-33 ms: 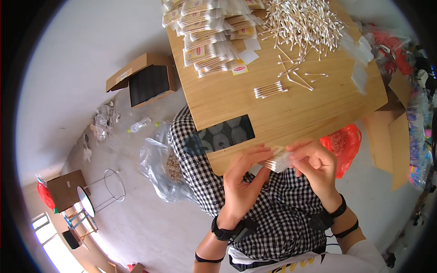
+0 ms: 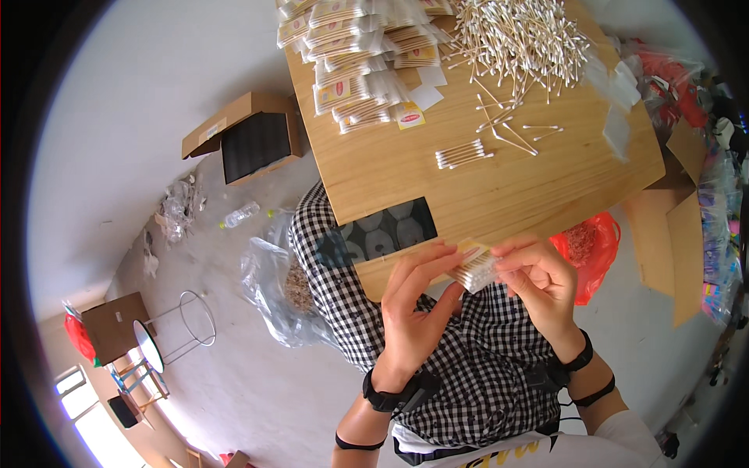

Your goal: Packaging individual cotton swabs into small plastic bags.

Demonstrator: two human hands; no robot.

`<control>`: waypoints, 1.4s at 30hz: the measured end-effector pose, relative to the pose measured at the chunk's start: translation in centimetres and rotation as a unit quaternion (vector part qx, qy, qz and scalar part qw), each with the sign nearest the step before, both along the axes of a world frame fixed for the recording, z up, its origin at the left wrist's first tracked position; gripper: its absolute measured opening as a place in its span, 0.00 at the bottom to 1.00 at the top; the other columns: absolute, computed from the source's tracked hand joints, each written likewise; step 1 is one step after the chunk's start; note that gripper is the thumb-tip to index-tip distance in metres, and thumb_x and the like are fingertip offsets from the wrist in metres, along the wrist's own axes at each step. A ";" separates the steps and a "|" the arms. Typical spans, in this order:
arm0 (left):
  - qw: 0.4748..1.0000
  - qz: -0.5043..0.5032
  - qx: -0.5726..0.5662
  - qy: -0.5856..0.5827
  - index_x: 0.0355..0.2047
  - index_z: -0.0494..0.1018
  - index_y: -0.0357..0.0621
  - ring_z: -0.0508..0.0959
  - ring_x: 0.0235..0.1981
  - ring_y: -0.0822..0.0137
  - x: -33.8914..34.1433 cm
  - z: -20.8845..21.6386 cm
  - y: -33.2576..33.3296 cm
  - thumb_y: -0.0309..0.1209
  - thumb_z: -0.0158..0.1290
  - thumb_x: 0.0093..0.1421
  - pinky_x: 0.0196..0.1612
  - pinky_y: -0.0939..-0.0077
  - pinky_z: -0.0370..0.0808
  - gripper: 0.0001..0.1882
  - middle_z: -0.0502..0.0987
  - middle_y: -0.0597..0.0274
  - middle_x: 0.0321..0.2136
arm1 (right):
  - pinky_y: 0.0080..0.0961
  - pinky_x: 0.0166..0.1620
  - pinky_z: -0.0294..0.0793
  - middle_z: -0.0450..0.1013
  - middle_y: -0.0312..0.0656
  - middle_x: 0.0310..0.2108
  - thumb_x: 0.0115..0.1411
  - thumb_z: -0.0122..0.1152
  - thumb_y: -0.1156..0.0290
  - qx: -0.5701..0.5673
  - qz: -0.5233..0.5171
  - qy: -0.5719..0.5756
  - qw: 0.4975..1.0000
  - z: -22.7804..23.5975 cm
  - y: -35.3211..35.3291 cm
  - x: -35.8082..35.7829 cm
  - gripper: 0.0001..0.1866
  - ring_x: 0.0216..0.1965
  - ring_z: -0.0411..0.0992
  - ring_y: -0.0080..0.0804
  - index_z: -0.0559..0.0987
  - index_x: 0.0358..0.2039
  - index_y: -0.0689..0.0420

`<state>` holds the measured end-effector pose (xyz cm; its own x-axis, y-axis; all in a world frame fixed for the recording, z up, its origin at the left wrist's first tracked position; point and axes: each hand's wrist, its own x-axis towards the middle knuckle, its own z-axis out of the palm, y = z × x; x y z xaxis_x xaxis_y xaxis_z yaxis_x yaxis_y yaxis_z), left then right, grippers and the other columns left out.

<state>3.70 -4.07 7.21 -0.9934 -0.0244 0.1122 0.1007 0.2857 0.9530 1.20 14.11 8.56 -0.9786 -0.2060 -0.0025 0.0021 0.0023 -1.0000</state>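
Between my two hands, over the table's near edge, is a small clear packet of cotton swabs (image 2: 475,270) with a yellow label and white tips showing. My left hand (image 2: 415,300) grips its left end between thumb and fingers. The right end is pinched by my right hand (image 2: 540,285), whose fingertips are partly hidden. On the wooden table (image 2: 374,168) ahead lies a neat row of cotton swabs (image 2: 463,154). Farther off, several loose swabs (image 2: 505,125) lie scattered below a large heap of swabs (image 2: 519,39).
Filled swab packets (image 2: 355,70) are stacked at the far left of the table, with a yellow card (image 2: 410,115) beside them. A dark patterned sheet (image 2: 386,230) lies on the near left corner. A red bag (image 2: 589,253) and an open carton (image 2: 663,249) stand to the right.
The packet has tilted slightly in my hands, so more of its yellow label shows. Both hands keep hold of it and have barely shifted.
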 end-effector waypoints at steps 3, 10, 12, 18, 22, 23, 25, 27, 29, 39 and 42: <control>1.000 0.017 -0.016 0.002 0.44 0.77 0.39 0.77 0.49 0.59 -0.6 0.0 0.1 0.18 0.62 0.48 0.52 0.71 0.72 0.20 0.77 0.54 0.46 | 0.18 0.32 0.77 0.74 0.44 0.38 0.59 0.59 0.80 0.093 -0.004 0.098 0.991 -1.5 0.2 -1.0 0.03 0.36 0.75 0.26 0.78 0.35 0.62; 0.999 -0.001 0.033 -0.033 0.40 0.79 0.39 0.79 0.42 0.62 -1.6 -2.9 0.9 0.20 0.62 0.51 0.44 0.73 0.76 0.14 0.79 0.56 0.40 | 0.18 0.32 0.77 0.74 0.43 0.38 0.58 0.58 0.81 0.108 0.004 0.070 0.992 -3.9 -0.7 -1.7 0.04 0.35 0.75 0.27 0.78 0.35 0.62; 0.994 0.029 0.079 -0.072 0.37 0.80 0.38 0.78 0.41 0.66 -1.8 -2.8 1.1 0.18 0.62 0.51 0.44 0.78 0.74 0.12 0.79 0.57 0.39 | 0.17 0.32 0.77 0.75 0.42 0.38 0.59 0.58 0.82 0.002 -0.008 -0.085 0.996 -3.3 -0.7 -2.0 0.06 0.35 0.75 0.26 0.79 0.36 0.62; 0.998 0.047 -0.017 0.039 0.33 0.81 0.38 0.79 0.35 0.66 -1.8 -1.4 1.6 0.17 0.62 0.50 0.38 0.78 0.76 0.09 0.80 0.59 0.34 | 0.17 0.33 0.78 0.76 0.42 0.38 0.59 0.58 0.82 0.039 0.021 0.053 0.998 -3.5 0.1 -2.0 0.04 0.32 0.76 0.24 0.80 0.34 0.64; 0.996 0.081 -0.045 0.005 0.31 0.81 0.38 0.79 0.33 0.66 -2.0 -2.1 2.1 0.16 0.62 0.49 0.37 0.78 0.76 0.08 0.80 0.59 0.33 | 0.17 0.34 0.79 0.76 0.44 0.38 0.58 0.58 0.81 0.016 -0.002 0.025 1.000 -4.8 -0.4 -2.0 0.03 0.31 0.76 0.25 0.80 0.32 0.65; 0.994 0.083 -0.054 0.038 0.31 0.81 0.37 0.79 0.33 0.67 -2.0 -1.6 2.1 0.16 0.62 0.49 0.37 0.79 0.76 0.08 0.80 0.59 0.33 | 0.18 0.34 0.79 0.76 0.44 0.38 0.58 0.59 0.81 0.010 -0.007 0.036 0.999 -4.3 -0.4 -2.2 0.03 0.31 0.76 0.25 0.80 0.32 0.65; 0.992 0.085 -0.061 0.069 0.31 0.81 0.37 0.79 0.33 0.67 -1.7 -1.6 2.2 0.16 0.62 0.49 0.36 0.79 0.75 0.08 0.80 0.59 0.32 | 0.18 0.34 0.80 0.77 0.44 0.37 0.58 0.59 0.81 0.006 -0.012 0.045 0.999 -4.0 -0.6 -1.9 0.03 0.32 0.77 0.25 0.80 0.32 0.65; 0.995 0.100 -0.018 -0.004 0.31 0.81 0.37 0.79 0.33 0.67 -1.7 -2.8 2.4 0.16 0.62 0.50 0.37 0.79 0.75 0.08 0.80 0.59 0.32 | 0.19 0.34 0.80 0.77 0.44 0.37 0.59 0.59 0.81 -0.045 -0.031 -0.058 0.997 -4.9 -0.6 -1.7 0.04 0.32 0.77 0.26 0.81 0.33 0.65; 0.995 0.094 -0.027 -0.009 0.31 0.81 0.37 0.79 0.34 0.68 -1.8 -2.8 2.1 0.17 0.61 0.51 0.38 0.79 0.75 0.07 0.80 0.59 0.33 | 0.19 0.35 0.80 0.76 0.43 0.38 0.59 0.58 0.80 -0.034 -0.017 -0.028 0.999 -5.3 -0.6 -1.9 0.04 0.32 0.77 0.26 0.80 0.34 0.65; 0.984 0.058 0.121 -0.114 0.43 0.77 0.40 0.74 0.41 0.70 0.0 -3.9 0.1 0.18 0.60 0.53 0.41 0.77 0.71 0.16 0.78 0.61 0.42 | 0.12 0.26 0.71 0.75 0.40 0.40 0.61 0.59 0.75 -0.064 -0.029 -0.173 0.982 -3.4 -0.5 -1.4 0.09 0.31 0.76 0.22 0.78 0.42 0.62; 0.984 0.061 0.141 -0.096 0.43 0.77 0.39 0.74 0.39 0.71 0.0 -3.7 0.6 0.18 0.60 0.53 0.39 0.78 0.70 0.16 0.77 0.61 0.42 | 0.12 0.26 0.71 0.75 0.40 0.40 0.61 0.59 0.75 -0.054 -0.020 -0.160 0.985 -3.7 -0.6 -1.0 0.11 0.31 0.77 0.22 0.77 0.44 0.63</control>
